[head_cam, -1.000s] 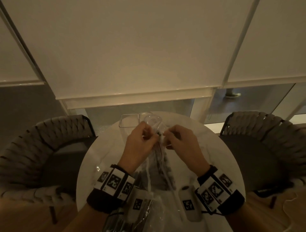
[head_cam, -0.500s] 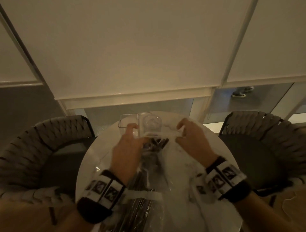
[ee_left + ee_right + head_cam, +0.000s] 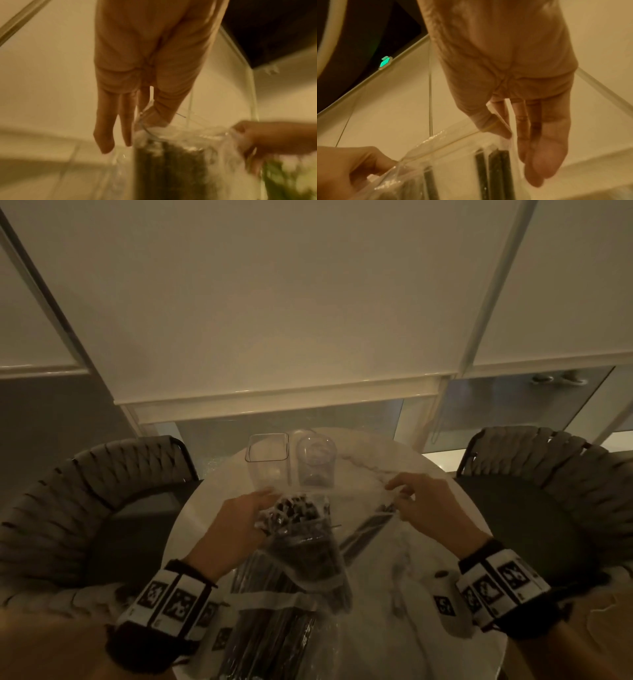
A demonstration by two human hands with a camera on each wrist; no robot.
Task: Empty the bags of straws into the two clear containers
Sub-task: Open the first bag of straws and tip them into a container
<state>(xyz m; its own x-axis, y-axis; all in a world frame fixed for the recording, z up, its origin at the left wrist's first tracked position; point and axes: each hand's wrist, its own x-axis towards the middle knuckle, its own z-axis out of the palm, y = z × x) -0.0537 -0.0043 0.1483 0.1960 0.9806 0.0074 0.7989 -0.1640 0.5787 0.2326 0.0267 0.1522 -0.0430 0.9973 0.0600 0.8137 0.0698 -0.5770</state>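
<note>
Head view alone, two containers [image 3: 267, 455], chairs [image 3: 85, 508]

The straws [image 3: 301, 529] were black inside a clear bag [image 3: 359, 508]. Both containers [image 3: 268, 455] were clear and colourless. The table [image 3: 404, 570] was white with faint grey marbling. The chairs [image 3: 68, 508] were grey with a woven pattern and dark seats. Each wristband [image 3: 168, 602] was black and carried white tags printed with black square codes. The wall [image 3: 274, 302] was cream.
</note>
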